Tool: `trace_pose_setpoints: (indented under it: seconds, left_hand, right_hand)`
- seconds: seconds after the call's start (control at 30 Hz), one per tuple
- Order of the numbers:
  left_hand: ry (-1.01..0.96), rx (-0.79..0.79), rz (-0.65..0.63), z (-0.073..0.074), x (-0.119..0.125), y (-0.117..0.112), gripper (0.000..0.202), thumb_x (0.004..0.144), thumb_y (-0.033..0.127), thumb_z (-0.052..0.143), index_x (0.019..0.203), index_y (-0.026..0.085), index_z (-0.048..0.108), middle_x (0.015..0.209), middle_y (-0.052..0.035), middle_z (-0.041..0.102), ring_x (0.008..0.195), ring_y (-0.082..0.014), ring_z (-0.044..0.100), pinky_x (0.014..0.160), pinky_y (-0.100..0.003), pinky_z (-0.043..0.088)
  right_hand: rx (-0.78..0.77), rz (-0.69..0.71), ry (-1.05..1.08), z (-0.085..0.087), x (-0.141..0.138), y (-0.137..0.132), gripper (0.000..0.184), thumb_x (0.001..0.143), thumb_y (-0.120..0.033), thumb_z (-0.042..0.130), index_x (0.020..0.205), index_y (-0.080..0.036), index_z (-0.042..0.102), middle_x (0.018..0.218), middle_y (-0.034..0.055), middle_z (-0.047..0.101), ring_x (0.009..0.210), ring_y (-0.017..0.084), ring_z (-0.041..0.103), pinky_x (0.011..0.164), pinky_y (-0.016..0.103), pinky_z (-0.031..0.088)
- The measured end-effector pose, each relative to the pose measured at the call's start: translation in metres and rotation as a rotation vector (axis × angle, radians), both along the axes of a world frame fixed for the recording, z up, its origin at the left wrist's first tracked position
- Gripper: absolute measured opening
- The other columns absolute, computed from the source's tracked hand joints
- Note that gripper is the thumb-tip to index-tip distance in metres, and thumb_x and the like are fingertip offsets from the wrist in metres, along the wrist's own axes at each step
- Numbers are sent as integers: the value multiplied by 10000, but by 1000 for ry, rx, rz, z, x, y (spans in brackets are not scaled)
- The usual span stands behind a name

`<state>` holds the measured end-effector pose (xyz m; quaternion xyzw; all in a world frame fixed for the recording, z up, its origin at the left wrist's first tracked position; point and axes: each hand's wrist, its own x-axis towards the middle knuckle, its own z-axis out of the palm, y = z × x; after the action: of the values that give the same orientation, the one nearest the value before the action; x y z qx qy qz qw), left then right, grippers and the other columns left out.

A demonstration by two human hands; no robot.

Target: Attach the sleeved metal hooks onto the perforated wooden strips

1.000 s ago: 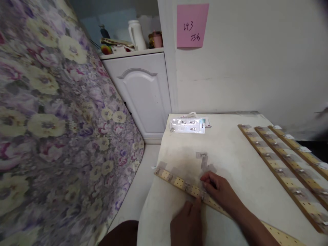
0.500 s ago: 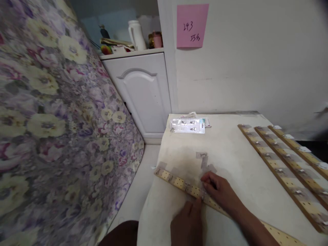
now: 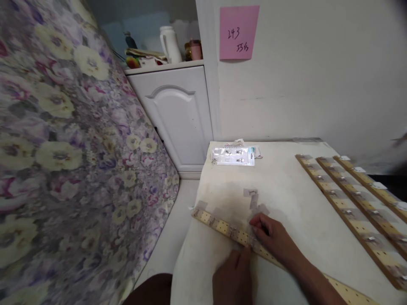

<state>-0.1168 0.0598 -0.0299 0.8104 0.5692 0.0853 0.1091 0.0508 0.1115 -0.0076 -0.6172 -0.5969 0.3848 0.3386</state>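
A narrow wooden strip with rows of small holes lies slantwise across the cloth-covered table. Several small clear plastic pieces with bits of metal sit along its left part. My left hand is curled at the strip's near edge, its index fingertip against a small metal piece; whatever its fingers hold is hidden. Over the far edge, my right hand has thumb and index finger pinched together beside that same metal piece. What it pinches is too small to make out. Loose clear plastic pieces lie just beyond it.
Three similar wooden strips with metal and plastic pieces lie at the right. Clear packets of metal parts rest at the table's back left. A floral curtain hangs on the left, beside a white cabinet. The wall stands behind.
Almost nothing differs. Both hands stay at the same spot on the strip, and the view has shifted very slightly.
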Motion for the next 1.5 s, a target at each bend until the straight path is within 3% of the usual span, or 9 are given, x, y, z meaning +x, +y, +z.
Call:
trace_pose_setpoints:
  seconds: [0.4, 0.7, 0.9, 1.03, 1.5]
  left_hand:
    - [116, -79, 0, 9, 2, 2, 536, 842, 79, 427, 1302, 339, 513, 959, -13, 698, 735, -192, 684, 574, -229, 467]
    - [53, -49, -15, 5, -2, 1, 537, 832, 84, 441, 1305, 325, 515, 943, -22, 700, 723, -193, 685, 577, -238, 493]
    - [-85, -51, 25, -1, -6, -1, 489, 851, 96, 359, 1278, 241, 547, 1011, -65, 698, 841, -213, 690, 699, -294, 553]
    - [-75, -71, 42, -1, -6, -1, 518, 840, 74, 329, 1283, 235, 542, 1031, -71, 692, 851, -223, 692, 704, -325, 561]
    - [44, -49, -21, 6, -4, 0, 564, 815, 58, 409, 1314, 308, 495, 990, -21, 692, 760, -173, 684, 618, -230, 527]
  right_hand:
    - [17, 5, -25, 0, 1, 0, 90, 781, -222, 480, 818, -210, 561, 646, -33, 540, 628, 151, 520, 612, 270, 397]
    - [11, 3, -32, 1, 1, -1, 92, 778, -214, 479, 816, -210, 562, 648, -31, 542, 634, 154, 528, 617, 271, 396]
    - [17, 11, -46, -2, 2, -1, 102, 781, -215, 476, 825, -212, 568, 648, -31, 543, 637, 156, 528, 613, 269, 392]
    - [21, 9, -48, -1, 2, 0, 109, 779, -206, 475, 827, -213, 572, 667, -28, 558, 652, 157, 538, 629, 269, 397]
    - [23, 15, -58, 3, 2, 0, 114, 777, -207, 469, 831, -205, 568, 662, -26, 552, 652, 160, 539, 628, 270, 398]
